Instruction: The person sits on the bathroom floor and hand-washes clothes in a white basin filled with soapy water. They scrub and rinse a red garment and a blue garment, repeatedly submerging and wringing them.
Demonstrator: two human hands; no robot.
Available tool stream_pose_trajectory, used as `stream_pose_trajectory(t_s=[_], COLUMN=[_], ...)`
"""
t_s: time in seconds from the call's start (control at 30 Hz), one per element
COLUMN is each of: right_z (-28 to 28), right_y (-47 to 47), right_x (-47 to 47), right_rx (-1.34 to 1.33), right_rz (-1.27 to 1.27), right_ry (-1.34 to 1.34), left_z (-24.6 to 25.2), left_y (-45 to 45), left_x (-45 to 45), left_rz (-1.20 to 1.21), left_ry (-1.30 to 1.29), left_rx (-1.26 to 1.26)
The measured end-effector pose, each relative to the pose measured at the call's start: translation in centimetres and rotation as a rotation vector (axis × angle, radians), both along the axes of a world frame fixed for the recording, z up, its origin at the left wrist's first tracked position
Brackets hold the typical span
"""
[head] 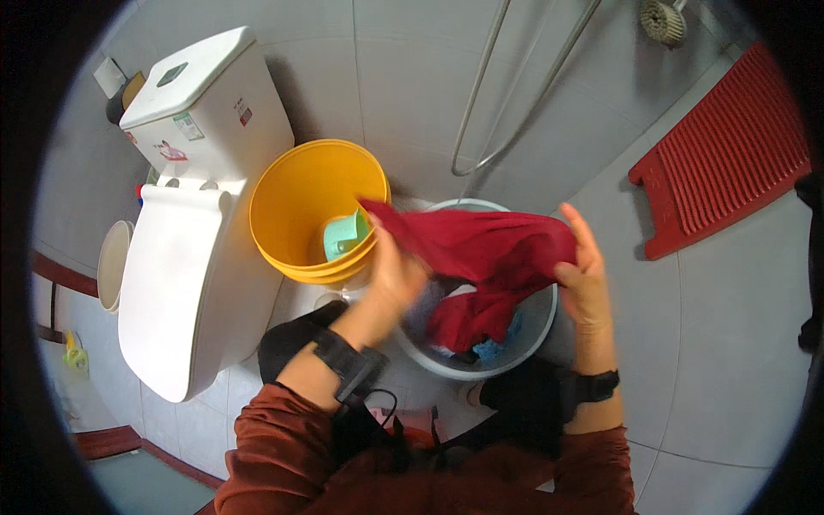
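Observation:
A dark red cloth garment [483,241] is stretched between my two hands above a grey-white basin [544,338]. My left hand [394,270], blurred, grips its left end beside the rim of the yellow bucket. Its right end is held by my right hand [584,273], with the thumb in front and fingers raised behind. The garment's lower part hangs down into the basin. Below it lie a light blue cloth [490,349] and other dark cloths, partly hidden by the red fabric.
A yellow bucket [290,193] with a mint green plastic cup [342,237] inside stands left of the basin, next to a white toilet [170,290]. On the right is a red washboard [721,161]. A shower hose [479,103] hangs along the wall near a round brush [663,24].

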State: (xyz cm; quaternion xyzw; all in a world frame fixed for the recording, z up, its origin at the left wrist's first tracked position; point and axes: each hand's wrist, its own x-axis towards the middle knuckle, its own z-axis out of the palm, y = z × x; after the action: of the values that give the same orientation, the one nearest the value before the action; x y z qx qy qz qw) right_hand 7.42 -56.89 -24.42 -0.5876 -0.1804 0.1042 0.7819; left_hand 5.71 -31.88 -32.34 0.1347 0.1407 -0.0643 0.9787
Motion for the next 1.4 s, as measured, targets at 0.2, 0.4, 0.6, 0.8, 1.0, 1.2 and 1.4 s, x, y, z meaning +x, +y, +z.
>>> stream_pose_trajectory(t_s=[0.2, 0.4, 0.6, 0.8, 1.0, 1.2, 1.4], right_z=[-2.5, -3.8, -6.1, -7.2, -7.4, -9.3, -11.8], right_y=[6.4, 9.4, 10.2, 10.4, 10.8, 6.6, 2.4], right_x=[-2.0, -5.5, -4.5, -1.5, -3.7, 0.5, -1.0], right_rx=[-0.486, -0.499, -0.65, -0.871, -0.692, -0.758, -0.824], right_rz=[0.091, 0.217, -0.028, -0.446, -0.349, -0.458, -0.353], right_ry=[-0.144, -0.319, -0.637, -0.293, -0.613, -0.297, -0.081], left_z=[-3.3, -2.0, -4.3, -3.1, -2.2, -1.7, -6.6], left_y=[-5.2, -2.6, -3.2, -5.9, -4.4, -6.1, -1.2], left_x=[-2.0, 0.2, 0.4, -0.7, -1.0, -2.0, -2.0], left_rz=[-0.309, -0.11, -0.226, -0.143, -0.171, -0.225, -0.408], left_ry=[0.263, 0.405, 0.188, 0.454, 0.319, 0.279, 0.162], left_rx=[-0.017, 0.127, 0.2, 0.11, 0.341, 0.196, 0.487])
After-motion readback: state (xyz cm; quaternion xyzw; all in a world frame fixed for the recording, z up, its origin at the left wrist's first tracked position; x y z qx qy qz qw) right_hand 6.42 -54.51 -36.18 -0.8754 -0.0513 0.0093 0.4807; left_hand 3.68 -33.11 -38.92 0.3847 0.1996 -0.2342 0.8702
